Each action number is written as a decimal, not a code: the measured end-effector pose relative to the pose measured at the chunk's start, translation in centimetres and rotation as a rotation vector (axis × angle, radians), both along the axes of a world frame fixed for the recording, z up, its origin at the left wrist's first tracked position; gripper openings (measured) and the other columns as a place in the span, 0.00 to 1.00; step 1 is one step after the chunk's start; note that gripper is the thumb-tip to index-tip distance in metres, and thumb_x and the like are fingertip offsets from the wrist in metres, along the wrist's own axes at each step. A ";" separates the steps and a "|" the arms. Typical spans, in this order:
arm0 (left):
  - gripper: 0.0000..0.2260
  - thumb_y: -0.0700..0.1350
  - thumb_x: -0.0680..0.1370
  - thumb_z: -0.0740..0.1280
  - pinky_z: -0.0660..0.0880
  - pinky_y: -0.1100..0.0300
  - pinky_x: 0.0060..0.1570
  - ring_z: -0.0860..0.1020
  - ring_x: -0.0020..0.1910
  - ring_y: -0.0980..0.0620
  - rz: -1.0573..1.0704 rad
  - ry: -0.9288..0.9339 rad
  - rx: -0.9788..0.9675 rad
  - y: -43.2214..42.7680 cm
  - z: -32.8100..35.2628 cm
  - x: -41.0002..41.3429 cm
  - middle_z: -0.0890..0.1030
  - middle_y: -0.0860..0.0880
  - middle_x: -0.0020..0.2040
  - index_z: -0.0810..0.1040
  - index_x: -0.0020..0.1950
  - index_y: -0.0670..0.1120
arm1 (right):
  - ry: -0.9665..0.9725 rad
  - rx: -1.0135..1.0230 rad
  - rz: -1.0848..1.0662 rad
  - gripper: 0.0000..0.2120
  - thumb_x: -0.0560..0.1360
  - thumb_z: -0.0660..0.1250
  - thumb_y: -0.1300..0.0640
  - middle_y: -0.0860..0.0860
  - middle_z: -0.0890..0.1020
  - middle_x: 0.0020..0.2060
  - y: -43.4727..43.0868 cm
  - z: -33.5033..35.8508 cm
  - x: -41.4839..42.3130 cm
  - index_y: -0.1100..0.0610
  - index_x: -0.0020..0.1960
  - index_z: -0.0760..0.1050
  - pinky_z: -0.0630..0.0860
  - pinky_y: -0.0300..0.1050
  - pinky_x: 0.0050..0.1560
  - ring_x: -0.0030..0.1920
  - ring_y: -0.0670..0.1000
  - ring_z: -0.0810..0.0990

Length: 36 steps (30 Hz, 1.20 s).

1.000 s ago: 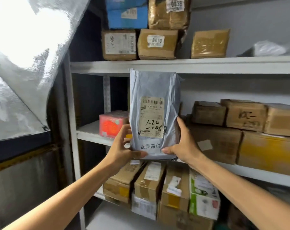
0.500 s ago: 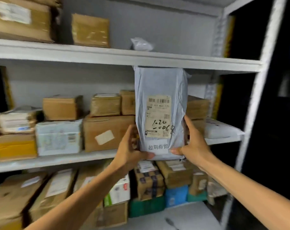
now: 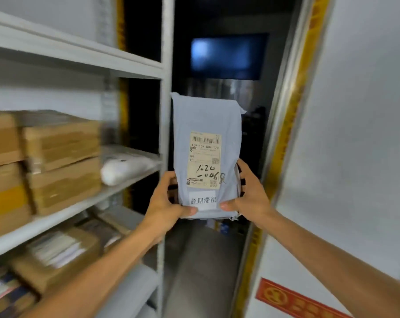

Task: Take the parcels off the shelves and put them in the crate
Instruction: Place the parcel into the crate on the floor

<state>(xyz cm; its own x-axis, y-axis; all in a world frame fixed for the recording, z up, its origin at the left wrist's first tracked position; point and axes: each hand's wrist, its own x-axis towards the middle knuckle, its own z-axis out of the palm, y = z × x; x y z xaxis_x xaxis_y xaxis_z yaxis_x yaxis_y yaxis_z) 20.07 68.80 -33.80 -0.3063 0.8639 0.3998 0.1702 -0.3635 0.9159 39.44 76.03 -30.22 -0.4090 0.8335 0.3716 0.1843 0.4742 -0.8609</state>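
We hold a grey plastic parcel (image 3: 205, 154) upright in front of us, in the air, off the shelves and just right of the white shelf post (image 3: 165, 88). A beige shipping label (image 3: 204, 159) with a barcode and handwritten numbers faces us, and a small white sticker (image 3: 203, 200) with printed characters sits below it. Our left hand (image 3: 165, 203) grips the parcel's lower left edge, thumb pressed across the front near the sticker. Our right hand (image 3: 249, 193) grips the lower right edge the same way, fingers wrapped behind. Both bare forearms reach up from the bottom of the view.

To the left, the shelves (image 3: 79, 203) carry blurred brown cardboard boxes (image 3: 61, 161) and a white padded bag (image 3: 125, 166). Behind the parcel is a dark doorway with a dim blue screen (image 3: 226, 56). To the right, a yellow-edged frame (image 3: 293, 125) meets a white wall (image 3: 359, 134) bearing a red sign (image 3: 293, 299) low down.
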 end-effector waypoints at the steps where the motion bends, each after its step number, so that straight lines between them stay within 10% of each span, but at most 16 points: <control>1: 0.30 0.28 0.62 0.77 0.77 0.68 0.43 0.80 0.52 0.58 -0.058 -0.008 -0.003 1.8 -0.3 1.5 0.81 0.57 0.50 0.74 0.54 0.54 | -0.016 -0.001 -0.061 0.53 0.58 0.79 0.71 0.41 0.75 0.63 0.6 -0.1 2.1 0.48 0.75 0.60 0.74 0.51 0.64 0.64 0.43 0.73; 8: 0.21 0.30 0.69 0.74 0.79 0.45 0.50 0.79 0.54 0.48 -0.428 0.009 -0.058 11.2 -2.9 17.0 0.81 0.50 0.52 0.73 0.53 0.49 | -0.015 -0.043 -0.496 0.55 0.58 0.78 0.74 0.38 0.74 0.55 2.1 -3.2 18.4 0.43 0.74 0.56 0.82 0.51 0.43 0.54 0.52 0.79; 11: 0.22 0.31 0.68 0.75 0.81 0.55 0.36 0.81 0.49 0.55 -0.522 0.012 -0.044 12.7 -4.5 24.1 0.81 0.57 0.50 0.72 0.51 0.53 | 0.001 -0.032 -0.650 0.55 0.57 0.77 0.77 0.31 0.75 0.52 1.4 -5.4 24.9 0.39 0.70 0.58 0.79 0.36 0.35 0.49 0.42 0.79; 16: 0.23 0.31 0.69 0.75 0.77 0.63 0.30 0.80 0.49 0.58 -0.719 0.040 -0.080 13.6 -6.2 33.8 0.80 0.62 0.49 0.71 0.50 0.54 | -0.016 -0.026 -0.855 0.54 0.57 0.76 0.74 0.49 0.78 0.62 -1.6 -7.6 33.2 0.46 0.75 0.58 0.79 0.54 0.57 0.61 0.51 0.78; 28: 0.24 0.32 0.67 0.76 0.80 0.52 0.49 0.81 0.52 0.55 -1.203 0.168 -0.148 12.0 -11.8 54.6 0.83 0.56 0.51 0.72 0.52 0.55 | -0.002 -0.181 -1.367 0.54 0.57 0.77 0.71 0.41 0.76 0.61 -11.9 -13.3 47.9 0.41 0.75 0.58 0.81 0.52 0.52 0.60 0.48 0.77; 32: 0.22 0.32 0.66 0.77 0.77 0.69 0.42 0.79 0.46 0.67 -1.363 0.231 -0.109 11.9 -13.7 60.5 0.80 0.65 0.46 0.71 0.49 0.52 | 0.048 -0.209 -1.516 0.53 0.57 0.76 0.72 0.41 0.76 0.62 -13.8 -15.1 50.9 0.37 0.71 0.59 0.81 0.53 0.53 0.61 0.48 0.76; 36: 0.21 0.32 0.67 0.76 0.78 0.63 0.47 0.79 0.51 0.61 -1.532 0.279 -0.113 12.9 -15.4 65.8 0.81 0.58 0.48 0.70 0.49 0.49 | 0.111 -0.243 -1.644 0.53 0.58 0.75 0.74 0.44 0.75 0.62 -14.2 -17.2 53.2 0.42 0.73 0.59 0.82 0.53 0.51 0.62 0.50 0.76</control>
